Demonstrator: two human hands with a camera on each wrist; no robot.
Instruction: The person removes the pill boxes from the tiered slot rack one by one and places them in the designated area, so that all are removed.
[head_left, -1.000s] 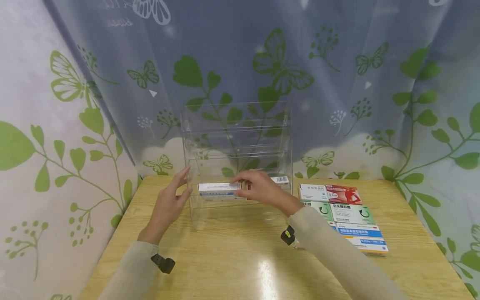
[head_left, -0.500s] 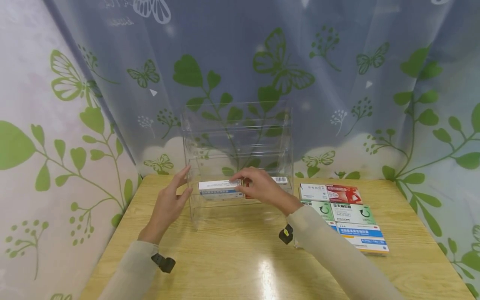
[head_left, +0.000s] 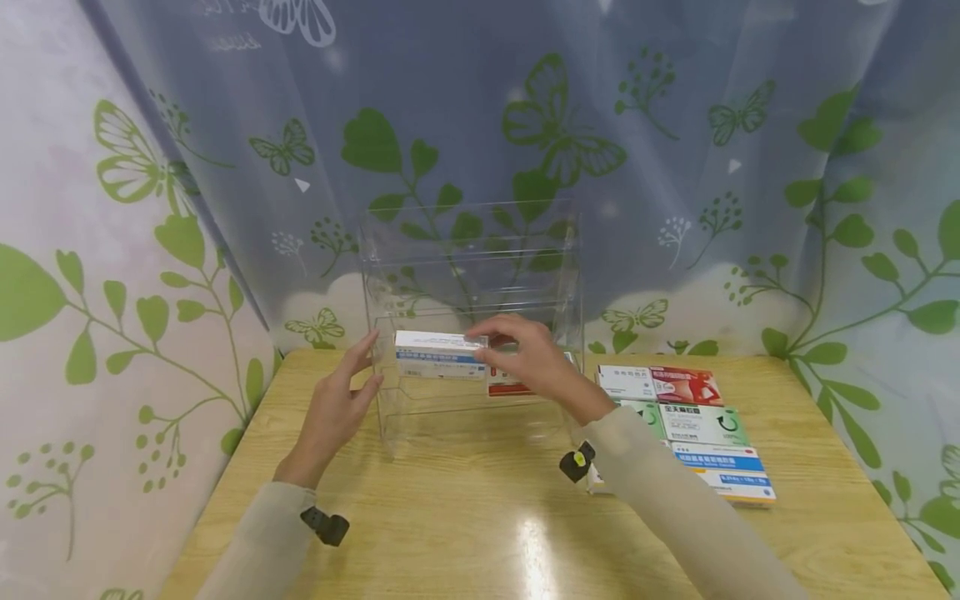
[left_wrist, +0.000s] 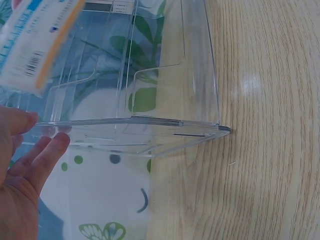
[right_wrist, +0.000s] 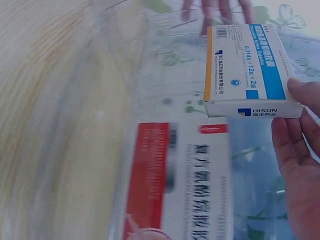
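My right hand point(head_left: 528, 362) pinches one end of a white medicine box point(head_left: 438, 354) with a blue stripe, thumb and fingers on opposite faces. In the right wrist view this medicine box point(right_wrist: 245, 65) shows an orange edge and tilts above the red-and-white medicine box point(right_wrist: 185, 185) in the clear display rack. In the head view, the red-and-white box point(head_left: 510, 383) is partly hidden behind my right hand. My left hand point(head_left: 337, 412) rests against the left side panel of the clear rack point(head_left: 382, 417); in the left wrist view its straight fingers point(left_wrist: 47, 160) touch the panel.
Several medicine boxes point(head_left: 701, 425), red, green and blue-striped, lie in rows on the wooden table point(head_left: 450, 525) right of the rack. The rack's upper tiers point(head_left: 480, 258) rise toward a patterned curtain point(head_left: 465, 100) at the back.
My right hand has raised the blue-striped medicine box out of its low position in the rack tier and tipped its printed face forward. The left hand stays at the side panel.
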